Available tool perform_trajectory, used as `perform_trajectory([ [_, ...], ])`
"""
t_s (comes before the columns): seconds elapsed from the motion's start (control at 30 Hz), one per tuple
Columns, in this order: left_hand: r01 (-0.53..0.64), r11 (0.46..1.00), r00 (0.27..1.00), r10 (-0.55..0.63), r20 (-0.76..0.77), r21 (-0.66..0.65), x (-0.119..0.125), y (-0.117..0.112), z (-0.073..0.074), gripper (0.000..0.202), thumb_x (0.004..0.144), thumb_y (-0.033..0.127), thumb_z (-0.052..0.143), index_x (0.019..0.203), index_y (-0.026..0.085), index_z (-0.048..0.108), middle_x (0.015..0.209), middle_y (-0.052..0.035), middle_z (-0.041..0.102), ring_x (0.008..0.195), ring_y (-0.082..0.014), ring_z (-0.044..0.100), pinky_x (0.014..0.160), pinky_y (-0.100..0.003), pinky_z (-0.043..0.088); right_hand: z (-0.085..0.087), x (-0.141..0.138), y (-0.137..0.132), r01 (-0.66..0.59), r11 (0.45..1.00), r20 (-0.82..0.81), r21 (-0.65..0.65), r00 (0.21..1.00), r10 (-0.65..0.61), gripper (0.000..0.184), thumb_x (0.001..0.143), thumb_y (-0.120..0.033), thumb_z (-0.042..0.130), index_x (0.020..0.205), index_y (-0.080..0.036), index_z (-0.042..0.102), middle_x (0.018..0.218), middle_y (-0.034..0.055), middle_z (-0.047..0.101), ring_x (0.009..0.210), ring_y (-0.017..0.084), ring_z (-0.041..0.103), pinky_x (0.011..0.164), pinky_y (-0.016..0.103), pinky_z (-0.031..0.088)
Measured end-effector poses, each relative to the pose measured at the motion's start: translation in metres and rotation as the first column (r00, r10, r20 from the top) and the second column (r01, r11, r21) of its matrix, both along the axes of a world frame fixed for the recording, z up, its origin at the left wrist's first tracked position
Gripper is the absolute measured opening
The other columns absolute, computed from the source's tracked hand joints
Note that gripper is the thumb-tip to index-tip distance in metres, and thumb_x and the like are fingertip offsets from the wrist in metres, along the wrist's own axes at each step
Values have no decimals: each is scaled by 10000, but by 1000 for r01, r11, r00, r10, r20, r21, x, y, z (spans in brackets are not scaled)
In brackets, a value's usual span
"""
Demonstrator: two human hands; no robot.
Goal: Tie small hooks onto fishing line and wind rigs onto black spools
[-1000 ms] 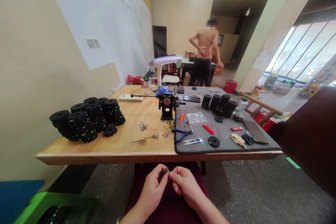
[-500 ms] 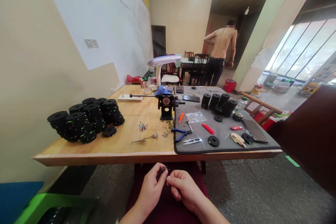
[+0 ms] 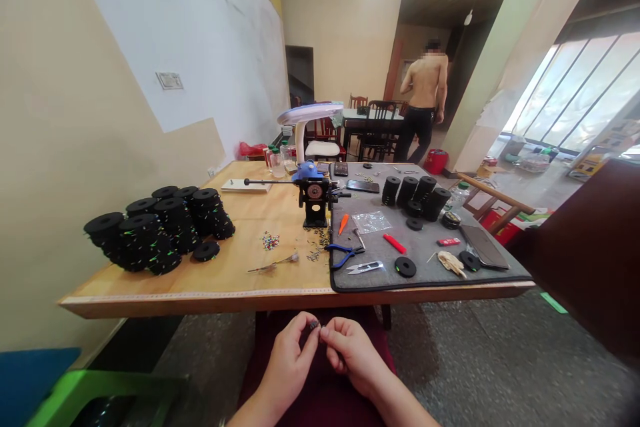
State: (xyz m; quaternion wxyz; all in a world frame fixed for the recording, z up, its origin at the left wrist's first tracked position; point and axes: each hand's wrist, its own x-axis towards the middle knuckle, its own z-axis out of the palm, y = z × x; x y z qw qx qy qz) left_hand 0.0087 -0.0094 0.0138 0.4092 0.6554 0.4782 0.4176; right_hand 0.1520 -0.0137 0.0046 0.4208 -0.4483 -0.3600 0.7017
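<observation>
My left hand [image 3: 290, 355] is closed in a pinch over my lap, in front of the table edge. Between its thumb and forefinger shows a small dark piece [image 3: 314, 325], too small to name. My right hand [image 3: 353, 353] is also pinched, its fingertips touching those of the left beside that piece. What the right fingers grip is hidden. On the table ahead lie silver thread snips [image 3: 365, 268], blue-handled pliers [image 3: 344, 255] and a flat black foam spool [image 3: 405, 267].
Stacked black foam spools [image 3: 145, 230] stand at the left. A black hand-cranked device [image 3: 315, 203] sits mid-table under a lamp [image 3: 310, 112]. Coloured beads [image 3: 271, 240] lie nearby. A grey mat [image 3: 370, 283] holds more spools [image 3: 410, 190] and a phone [image 3: 363, 185]. A person [image 3: 425, 97] is in the background.
My hands stay pinched together over my lap; the right fingertips are now closer to the left. The person in the background has lowered a bent arm and stepped farther away. The view has shifted slightly.
</observation>
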Motion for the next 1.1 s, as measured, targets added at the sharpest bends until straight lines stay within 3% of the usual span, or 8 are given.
perform_trajectory([
  [0.2, 24, 1000, 1000, -24, 4, 2, 1, -2, 4, 157, 829, 338, 542, 775, 202, 599, 716, -24, 622, 668, -189, 560, 644, -260, 431, 1, 1, 1, 39, 996, 115, 79, 992, -48, 427, 683, -565, 653, 766, -180, 488, 339, -112, 461, 277, 33, 267, 338, 171, 144],
  [0.5, 87, 982, 988, -63, 144, -167, 4, -3, 6, 206, 795, 384, 584, 726, 192, 565, 608, 15, 549, 588, -156, 513, 574, -239, 424, 2, 5, 2, 147, 985, 47, 92, 987, -151, 403, 694, -546, 650, 692, -196, 450, 348, -105, 445, 298, 32, 226, 359, 188, 105],
  [0.7, 115, 970, 975, -69, 210, -214, 5, -2, 5, 202, 774, 378, 600, 720, 188, 557, 597, 21, 548, 566, -145, 512, 557, -237, 427, 5, 4, 1, 157, 979, 19, 132, 987, -161, 416, 690, -541, 663, 664, -200, 426, 341, -117, 400, 314, 30, 206, 377, 200, 103],
  [0.87, 104, 974, 979, -65, 191, -202, 5, -2, 5, 206, 774, 379, 589, 707, 189, 547, 586, 31, 510, 540, -133, 475, 530, -225, 413, 4, 3, 1, 182, 970, 18, 162, 982, -188, 398, 703, -517, 659, 670, -202, 417, 342, -127, 387, 321, 33, 221, 385, 203, 112],
  [1.1, 101, 991, 992, -93, 89, -91, 4, -2, 6, 217, 785, 386, 585, 691, 190, 588, 638, 2, 592, 624, -165, 530, 608, -241, 442, 9, -2, -2, 180, 966, 50, 184, 980, -193, 378, 705, -503, 651, 662, -200, 429, 329, -125, 411, 310, 36, 253, 380, 199, 138],
])
